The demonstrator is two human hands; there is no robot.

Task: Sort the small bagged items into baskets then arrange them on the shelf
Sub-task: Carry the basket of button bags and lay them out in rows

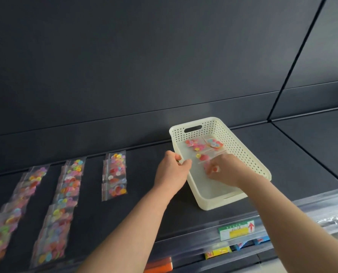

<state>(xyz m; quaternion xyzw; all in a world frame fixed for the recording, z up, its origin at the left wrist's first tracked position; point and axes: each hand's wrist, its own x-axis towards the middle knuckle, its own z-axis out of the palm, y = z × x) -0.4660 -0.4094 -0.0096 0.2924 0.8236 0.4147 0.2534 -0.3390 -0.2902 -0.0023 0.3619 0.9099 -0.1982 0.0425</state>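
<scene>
A cream perforated basket [249, 154] stands on the dark shelf [144, 194] at the right. Inside it lie a few small clear bags of coloured discs [195, 145]. My left hand [172, 170] grips the basket's left rim. My right hand [226, 170] reaches into the basket and pinches one small bag [204, 157] there. Three rows of the same bags lie flat on the shelf: a left row [14, 211], a middle row [62, 203] and a short right row [115, 174].
The dark back panel [164, 66] rises behind the shelf. A price label strip with a green and yellow tag [237, 230] runs along the shelf's front edge. Below it, packaged goods [217, 253] show on a lower shelf.
</scene>
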